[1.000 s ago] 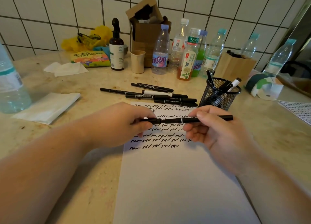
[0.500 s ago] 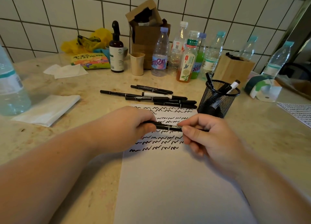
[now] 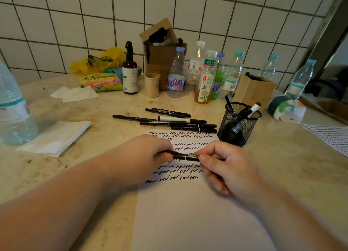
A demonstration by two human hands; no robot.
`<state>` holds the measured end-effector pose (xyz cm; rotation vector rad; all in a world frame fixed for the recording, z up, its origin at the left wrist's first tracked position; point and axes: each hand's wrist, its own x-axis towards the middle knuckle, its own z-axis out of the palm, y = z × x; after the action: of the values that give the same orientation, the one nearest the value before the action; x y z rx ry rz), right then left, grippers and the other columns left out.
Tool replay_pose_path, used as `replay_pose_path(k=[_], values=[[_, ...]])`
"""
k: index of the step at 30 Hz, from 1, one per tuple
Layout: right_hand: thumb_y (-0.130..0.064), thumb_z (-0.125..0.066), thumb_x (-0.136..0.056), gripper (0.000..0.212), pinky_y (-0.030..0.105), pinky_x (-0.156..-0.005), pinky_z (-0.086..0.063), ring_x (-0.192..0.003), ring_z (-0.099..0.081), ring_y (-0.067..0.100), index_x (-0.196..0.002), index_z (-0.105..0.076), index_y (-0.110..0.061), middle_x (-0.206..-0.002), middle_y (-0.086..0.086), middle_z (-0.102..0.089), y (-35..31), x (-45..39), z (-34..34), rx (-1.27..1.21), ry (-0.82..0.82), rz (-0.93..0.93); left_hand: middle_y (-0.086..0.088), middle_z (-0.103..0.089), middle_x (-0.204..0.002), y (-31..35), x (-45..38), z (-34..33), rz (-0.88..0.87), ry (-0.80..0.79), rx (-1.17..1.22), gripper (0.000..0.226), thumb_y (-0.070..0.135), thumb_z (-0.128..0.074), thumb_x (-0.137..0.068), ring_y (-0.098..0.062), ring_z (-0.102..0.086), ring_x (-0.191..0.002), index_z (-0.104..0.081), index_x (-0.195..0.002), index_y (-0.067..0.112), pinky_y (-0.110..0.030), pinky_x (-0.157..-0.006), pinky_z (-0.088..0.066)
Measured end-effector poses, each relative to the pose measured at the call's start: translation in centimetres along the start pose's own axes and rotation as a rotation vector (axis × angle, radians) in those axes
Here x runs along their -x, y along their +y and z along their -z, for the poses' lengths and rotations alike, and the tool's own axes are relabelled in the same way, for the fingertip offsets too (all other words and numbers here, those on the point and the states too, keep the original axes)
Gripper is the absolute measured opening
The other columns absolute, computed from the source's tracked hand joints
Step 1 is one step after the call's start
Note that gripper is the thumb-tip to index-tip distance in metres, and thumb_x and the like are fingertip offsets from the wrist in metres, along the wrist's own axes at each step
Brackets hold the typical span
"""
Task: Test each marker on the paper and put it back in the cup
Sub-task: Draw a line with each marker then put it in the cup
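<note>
Both hands hold one black marker (image 3: 185,156) level, just above the scribbled part of the paper (image 3: 188,213). The left hand (image 3: 145,156) has its fingers curled tight round one end; the right hand (image 3: 226,166) pinches the other end between thumb and forefinger, the remaining fingers loosely bent. Beyond the grips lies a heap of markers (image 3: 169,120) on the bench (image 3: 94,137). The mesh cup (image 3: 238,124) stands just past the right hand, some markers upright in it.
</note>
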<state>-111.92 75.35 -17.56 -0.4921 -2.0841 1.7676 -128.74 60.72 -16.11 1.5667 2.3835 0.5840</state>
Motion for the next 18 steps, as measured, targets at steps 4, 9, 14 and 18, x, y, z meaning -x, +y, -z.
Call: replay_pose_path(k=[4,9,14,18], values=[[-0.008,-0.06,-0.097,0.018,0.024,-0.04,-0.03,-0.041,-0.044,0.015,-0.089,-0.073,-0.018,-0.063,0.007,-0.059,-0.7,0.1,-0.2,0.034,0.049,0.011,0.008,-0.065,-0.077,-0.2,0.1,0.3,-0.003,0.02,0.142,0.014,0.035,-0.051,-0.1,-0.009,-0.057,-0.07,-0.064,-0.094,0.037,-0.023,-0.063,-0.045],[0.0,-0.051,-0.097,0.024,0.028,-0.045,-0.038,-0.052,-0.051,0.018,-0.094,-0.069,-0.015,-0.063,0.005,-0.058,-3.6,0.5,1.4,0.039,0.2,0.129,0.008,-0.069,-0.077,-0.4,0.0,0.7,0.07,0.112,0.187,0.025,0.037,-0.046,-0.101,-0.005,-0.063,-0.069,-0.056,-0.124,0.041,-0.022,-0.064,-0.049],[-0.005,-0.055,-0.096,0.024,0.034,-0.053,-0.048,-0.055,-0.059,0.016,-0.092,-0.069,-0.025,-0.071,0.002,-0.069,-6.0,-0.4,5.3,0.259,0.602,0.264,0.005,-0.069,-0.07,-1.0,0.2,0.7,0.128,0.101,0.121,0.029,0.032,-0.041,-0.104,-0.006,-0.063,-0.063,-0.054,-0.123,0.049,-0.025,-0.062,-0.05],[-0.019,-0.061,-0.094,0.015,0.034,-0.058,-0.052,-0.051,-0.061,0.012,-0.087,-0.07,-0.029,-0.07,-0.003,-0.074,-6.4,-2.0,7.6,0.419,0.725,0.237,0.008,-0.068,-0.067,-1.2,0.1,0.7,0.116,0.075,0.122,0.031,0.028,-0.04,-0.103,-0.006,-0.062,-0.063,-0.057,-0.116,0.051,-0.025,-0.061,-0.048]])
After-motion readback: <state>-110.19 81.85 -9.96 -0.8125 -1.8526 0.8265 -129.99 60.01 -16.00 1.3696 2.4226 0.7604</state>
